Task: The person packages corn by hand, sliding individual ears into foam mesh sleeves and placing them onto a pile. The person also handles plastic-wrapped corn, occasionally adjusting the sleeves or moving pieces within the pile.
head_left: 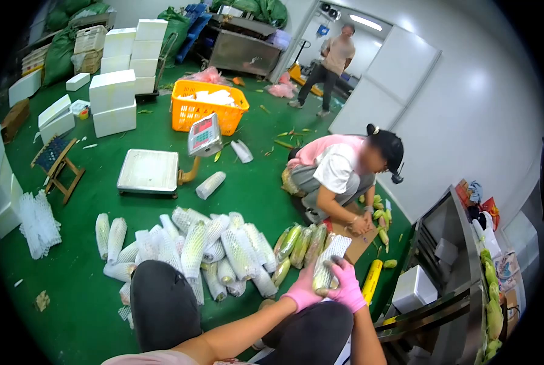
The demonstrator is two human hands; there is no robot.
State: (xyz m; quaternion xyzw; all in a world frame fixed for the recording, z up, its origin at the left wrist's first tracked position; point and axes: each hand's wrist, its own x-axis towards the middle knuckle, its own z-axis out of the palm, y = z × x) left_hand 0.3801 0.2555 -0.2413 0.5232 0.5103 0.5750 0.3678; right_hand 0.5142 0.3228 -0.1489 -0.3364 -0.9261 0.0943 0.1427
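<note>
Held between my gloved hands, just above my knees, is an ear of corn (324, 277) partly inside a white foam net sleeve (338, 248). My left hand (303, 289), in a pink glove, grips it from the left near its lower end. From the other side my right hand (345, 288), also gloved in pink, closes its fingers around it. Several plastic-wrapped ears of corn (300, 246) lie just beyond my left hand. Left of them spreads a heap of foam-netted corn (240, 254) on the green floor.
Ahead right, a co-worker (339, 164) crouches over cardboard (352, 240). A scale (148, 170) and an orange basket (181, 115) stand beyond the heap. Foam boxes (115, 118) are stacked back left. A metal rack (433, 316) borders my right; a yellow roll (372, 281) lies before it.
</note>
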